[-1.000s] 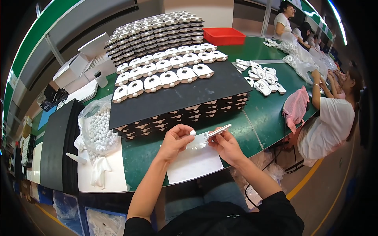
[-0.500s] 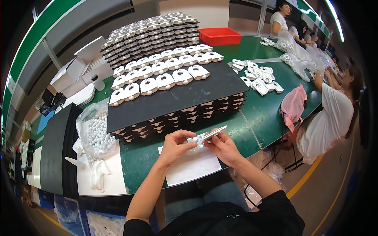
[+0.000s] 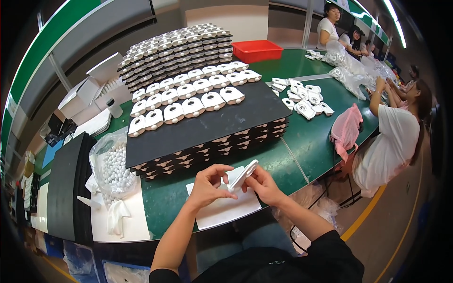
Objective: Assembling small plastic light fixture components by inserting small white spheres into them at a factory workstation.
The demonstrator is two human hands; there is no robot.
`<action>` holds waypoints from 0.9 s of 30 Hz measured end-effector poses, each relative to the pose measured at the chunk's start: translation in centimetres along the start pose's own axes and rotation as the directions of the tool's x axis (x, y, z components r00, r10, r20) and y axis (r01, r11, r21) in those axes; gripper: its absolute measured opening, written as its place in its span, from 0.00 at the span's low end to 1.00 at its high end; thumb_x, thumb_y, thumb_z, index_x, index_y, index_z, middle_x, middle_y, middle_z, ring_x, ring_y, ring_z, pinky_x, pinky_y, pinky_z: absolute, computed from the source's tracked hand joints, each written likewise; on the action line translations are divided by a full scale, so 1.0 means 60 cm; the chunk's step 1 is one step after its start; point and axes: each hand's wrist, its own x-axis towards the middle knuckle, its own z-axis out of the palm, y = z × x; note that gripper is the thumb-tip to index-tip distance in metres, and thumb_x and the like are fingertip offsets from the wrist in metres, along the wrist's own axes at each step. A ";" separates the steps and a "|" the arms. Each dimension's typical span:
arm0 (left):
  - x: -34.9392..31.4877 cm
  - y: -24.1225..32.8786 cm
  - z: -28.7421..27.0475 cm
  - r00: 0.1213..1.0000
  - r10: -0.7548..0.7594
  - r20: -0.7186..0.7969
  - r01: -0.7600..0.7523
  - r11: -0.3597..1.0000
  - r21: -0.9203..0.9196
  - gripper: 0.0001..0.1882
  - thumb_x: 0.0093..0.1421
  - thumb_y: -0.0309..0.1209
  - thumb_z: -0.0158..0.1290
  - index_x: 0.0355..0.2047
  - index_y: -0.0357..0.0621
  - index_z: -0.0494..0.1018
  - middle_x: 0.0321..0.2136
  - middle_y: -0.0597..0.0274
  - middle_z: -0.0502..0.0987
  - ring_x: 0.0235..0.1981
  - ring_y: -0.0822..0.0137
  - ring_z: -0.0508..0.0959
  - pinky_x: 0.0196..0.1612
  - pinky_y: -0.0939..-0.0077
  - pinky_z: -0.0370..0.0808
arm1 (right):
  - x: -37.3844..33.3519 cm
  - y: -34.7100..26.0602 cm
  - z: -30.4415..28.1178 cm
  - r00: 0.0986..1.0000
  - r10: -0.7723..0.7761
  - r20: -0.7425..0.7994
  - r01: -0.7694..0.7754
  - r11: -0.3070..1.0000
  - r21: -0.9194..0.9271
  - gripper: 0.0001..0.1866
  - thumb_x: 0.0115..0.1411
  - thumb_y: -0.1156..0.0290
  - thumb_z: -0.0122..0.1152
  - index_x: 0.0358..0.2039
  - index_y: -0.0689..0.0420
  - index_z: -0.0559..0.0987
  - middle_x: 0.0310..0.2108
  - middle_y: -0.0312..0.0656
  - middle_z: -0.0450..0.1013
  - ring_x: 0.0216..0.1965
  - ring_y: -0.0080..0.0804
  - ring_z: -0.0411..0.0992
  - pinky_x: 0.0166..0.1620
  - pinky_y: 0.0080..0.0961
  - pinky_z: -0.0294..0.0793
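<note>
A flat white plastic piece [image 3: 244, 175], rounded and with a hole like those on the boards, stands tilted between my hands. My right hand [image 3: 264, 186] grips it by its right side with thumb and fingers. On its lower left end sits what looks like a small white ball [image 3: 231, 187]. My left hand [image 3: 208, 187] is curled round that end, its thumb against the ball and its fingers bent above. A white sheet of paper [image 3: 222, 216] lies under both hands on the green table [image 3: 163, 198].
Black boards [image 3: 255, 111] with rows of white pieces are stacked ahead. A plastic bag of white balls [image 3: 113, 167] and a white cloth [image 3: 116, 219] lie left. Loose pieces [image 3: 306, 96], a red bin [image 3: 257, 51] and a pink mesh bag [image 3: 347, 129] are right, near seated co-workers [image 3: 394, 137].
The white piece has turned from nearly edge-on to a steeper tilt, its face showing more. The ball, pinched in my left fingers before, is now at the piece's lower end.
</note>
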 end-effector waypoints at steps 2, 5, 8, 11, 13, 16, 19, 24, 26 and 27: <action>0.000 -0.001 -0.005 0.996 0.039 0.077 -0.042 0.998 0.044 0.36 0.25 0.21 0.68 0.41 0.45 0.71 0.23 0.73 0.67 0.17 0.86 0.57 0.19 0.91 0.59 | -0.001 -0.009 -0.001 0.994 -0.056 0.089 0.061 0.997 -0.056 0.09 0.59 0.75 0.47 0.41 0.59 0.67 0.30 0.34 0.67 0.30 0.18 0.65 0.33 0.16 0.66; -0.003 -0.002 0.000 0.996 0.021 0.083 -0.016 0.998 -0.053 0.34 0.28 0.19 0.66 0.42 0.46 0.70 0.23 0.72 0.68 0.19 0.85 0.62 0.23 0.91 0.66 | 0.007 -0.039 0.004 0.978 -0.084 0.189 0.110 0.985 -0.131 0.09 0.58 0.76 0.49 0.41 0.60 0.67 0.30 0.35 0.67 0.31 0.18 0.65 0.35 0.17 0.66; 0.009 -0.009 -0.001 1.000 0.024 0.019 -0.022 0.993 -0.116 0.30 0.35 0.18 0.61 0.43 0.43 0.68 0.23 0.71 0.68 0.22 0.83 0.68 0.22 0.90 0.67 | 0.046 -0.097 -0.017 0.927 -0.236 0.291 0.352 0.813 -0.464 0.10 0.56 0.79 0.52 0.39 0.62 0.68 0.31 0.36 0.68 0.33 0.18 0.66 0.36 0.17 0.66; 0.010 0.004 -0.014 0.970 -0.222 -0.103 0.176 0.925 -0.336 0.19 0.48 0.22 0.55 0.42 0.41 0.68 0.21 0.73 0.67 0.16 0.84 0.60 0.17 0.91 0.55 | 0.097 -0.146 -0.026 0.950 -0.301 0.080 0.310 0.892 -0.329 0.10 0.55 0.80 0.52 0.39 0.61 0.67 0.30 0.36 0.69 0.29 0.16 0.66 0.34 0.14 0.65; 0.008 -0.004 -0.030 0.930 -0.331 -0.161 0.182 0.795 -0.579 0.11 0.55 0.28 0.52 0.39 0.41 0.68 0.20 0.72 0.66 0.14 0.82 0.58 0.15 0.90 0.54 | 0.145 -0.180 -0.053 0.910 -0.411 -0.056 0.350 0.832 -0.430 0.11 0.56 0.78 0.52 0.40 0.61 0.66 0.27 0.35 0.69 0.27 0.15 0.66 0.31 0.12 0.64; 0.014 -0.017 -0.042 0.919 -0.387 -0.066 0.175 0.555 -0.813 0.09 0.59 0.31 0.48 0.36 0.39 0.67 0.22 0.67 0.65 0.17 0.79 0.59 0.17 0.89 0.57 | 0.228 -0.203 -0.122 0.842 -0.501 -0.202 0.251 0.694 -0.675 0.13 0.56 0.75 0.52 0.41 0.63 0.66 0.26 0.38 0.71 0.28 0.17 0.67 0.29 0.15 0.65; 0.018 -0.021 -0.042 0.899 -0.437 0.007 0.192 0.381 -0.904 0.11 0.59 0.32 0.47 0.36 0.36 0.65 0.26 0.60 0.67 0.22 0.74 0.63 0.23 0.87 0.64 | 0.296 -0.186 -0.196 0.815 -0.495 -0.301 0.069 0.600 -0.797 0.15 0.54 0.72 0.55 0.41 0.64 0.68 0.28 0.43 0.73 0.28 0.22 0.69 0.31 0.19 0.67; 0.019 -0.017 -0.043 0.865 -0.500 0.038 0.197 0.270 -0.942 0.11 0.49 0.14 0.42 0.34 0.34 0.64 0.33 0.50 0.66 0.34 0.61 0.68 0.32 0.79 0.71 | 0.328 -0.179 -0.217 0.881 -0.321 -0.348 -0.116 0.567 -0.816 0.13 0.47 0.67 0.59 0.29 0.64 0.77 0.25 0.44 0.74 0.28 0.29 0.72 0.34 0.22 0.69; 0.013 -0.031 -0.050 0.876 -0.481 0.029 0.195 0.300 -0.934 0.14 0.45 0.11 0.39 0.33 0.34 0.64 0.35 0.50 0.67 0.37 0.58 0.69 0.36 0.77 0.71 | 0.331 -0.183 -0.207 0.913 -0.268 -0.307 -0.116 0.551 -0.826 0.12 0.48 0.69 0.59 0.28 0.66 0.77 0.23 0.43 0.74 0.25 0.26 0.71 0.31 0.20 0.68; 0.010 -0.036 -0.053 0.885 -0.465 0.024 0.197 0.328 -0.924 0.18 0.40 0.09 0.36 0.33 0.35 0.63 0.37 0.50 0.67 0.41 0.55 0.69 0.41 0.75 0.72 | 0.332 -0.187 -0.204 0.917 -0.255 -0.307 -0.126 0.543 -0.830 0.12 0.48 0.69 0.59 0.28 0.66 0.78 0.23 0.43 0.73 0.25 0.25 0.70 0.31 0.20 0.68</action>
